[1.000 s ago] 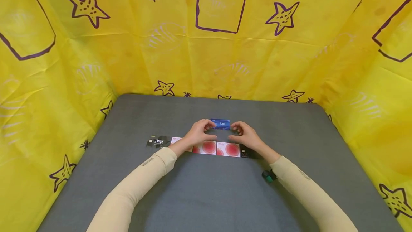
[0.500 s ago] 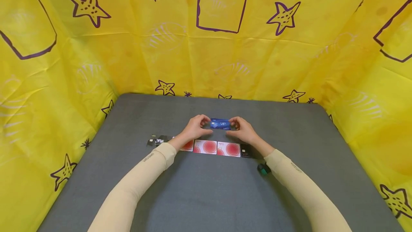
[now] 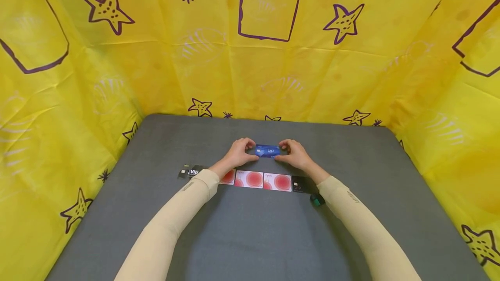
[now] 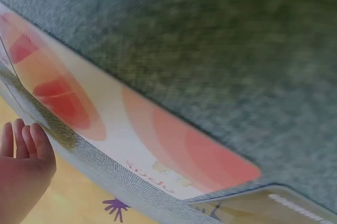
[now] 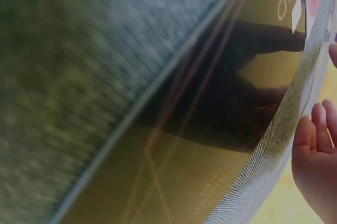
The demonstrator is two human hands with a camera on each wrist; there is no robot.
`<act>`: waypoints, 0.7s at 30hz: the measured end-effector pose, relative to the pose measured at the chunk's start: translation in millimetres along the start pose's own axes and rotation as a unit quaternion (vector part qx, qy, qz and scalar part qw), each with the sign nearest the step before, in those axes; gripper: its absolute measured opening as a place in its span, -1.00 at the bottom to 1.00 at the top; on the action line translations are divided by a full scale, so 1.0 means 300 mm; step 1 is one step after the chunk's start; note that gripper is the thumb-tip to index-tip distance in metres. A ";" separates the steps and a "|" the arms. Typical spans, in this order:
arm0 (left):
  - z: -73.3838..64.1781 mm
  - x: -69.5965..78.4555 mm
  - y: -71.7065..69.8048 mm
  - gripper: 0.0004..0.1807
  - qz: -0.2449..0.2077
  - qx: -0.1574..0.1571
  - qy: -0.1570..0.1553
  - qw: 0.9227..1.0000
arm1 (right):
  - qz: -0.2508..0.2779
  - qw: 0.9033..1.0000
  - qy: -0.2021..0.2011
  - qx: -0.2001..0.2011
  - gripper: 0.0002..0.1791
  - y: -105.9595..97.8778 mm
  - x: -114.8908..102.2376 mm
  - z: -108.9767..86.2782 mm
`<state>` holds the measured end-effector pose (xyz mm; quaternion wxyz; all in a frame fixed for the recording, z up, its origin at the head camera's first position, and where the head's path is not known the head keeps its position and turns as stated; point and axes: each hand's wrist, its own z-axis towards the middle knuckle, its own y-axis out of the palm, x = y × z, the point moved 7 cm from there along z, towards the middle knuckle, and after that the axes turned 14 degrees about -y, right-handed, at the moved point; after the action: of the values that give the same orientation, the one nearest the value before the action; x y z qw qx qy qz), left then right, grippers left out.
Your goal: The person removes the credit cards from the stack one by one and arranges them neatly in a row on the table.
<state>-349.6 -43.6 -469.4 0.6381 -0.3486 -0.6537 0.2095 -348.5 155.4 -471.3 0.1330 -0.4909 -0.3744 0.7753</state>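
Observation:
A blue VIP card (image 3: pixel 268 151) lies behind a row of cards on the grey table. My left hand (image 3: pixel 236 152) holds its left end, thumb at the near corner and fingertips at the far one. At the opposite end my right hand (image 3: pixel 297 155) has thumb and fingers at the corners in the same way. In the left wrist view, the left hand (image 4: pixel 26 168) shows beyond a white card with red circles (image 4: pixel 89 92). The right wrist view has the right hand (image 5: pixel 318 155) past a glossy black card (image 5: pixel 210 113).
Nearer than the blue card, a row runs across the table (image 3: pixel 265 237): a black Vip card (image 3: pixel 193 171) at left, white-and-red cards (image 3: pixel 277 182), and a black VIP card (image 3: pixel 300 184) at right. Yellow patterned cloth (image 3: pixel 250 73) surrounds the table.
Both hands have moved slightly away and come in against the ends of the blue card. A second blue edge showing behind it half a second ago is now lined up with it.

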 end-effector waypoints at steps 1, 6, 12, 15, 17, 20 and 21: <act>0.003 0.000 0.002 -0.49 0.003 -0.001 0.000 1.000 | -0.004 1.000 0.002 -0.003 -0.42 0.001 0.002 0.002; 0.023 0.003 0.012 -0.48 0.025 -0.003 0.002 1.000 | -0.021 1.000 0.000 -0.012 -0.41 0.005 0.010 0.012; 0.040 0.004 0.021 -0.46 0.054 -0.008 -0.003 0.998 | -0.033 0.999 -0.001 -0.028 -0.40 0.012 0.019 0.019; 0.047 0.000 0.028 -0.43 0.065 -0.016 -0.012 0.998 | -0.037 0.999 0.003 -0.036 -0.39 0.015 0.023 0.020; 0.051 -0.002 0.032 -0.41 0.075 -0.020 -0.014 0.997 | -0.039 0.998 0.004 -0.042 -0.39 0.017 0.025 0.020; 0.057 -0.006 0.037 -0.40 0.086 -0.026 -0.017 0.996 | -0.037 0.998 0.008 -0.047 -0.39 0.016 0.027 0.021; 0.059 -0.007 0.038 -0.39 0.090 -0.027 -0.016 0.995 | -0.035 0.998 0.008 -0.047 -0.39 0.015 0.026 0.020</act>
<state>-364.9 -34.4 -480.7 0.5964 -0.4197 -0.6356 0.2535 -356.8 153.9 -478.2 0.1400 -0.4897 -0.4260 0.7477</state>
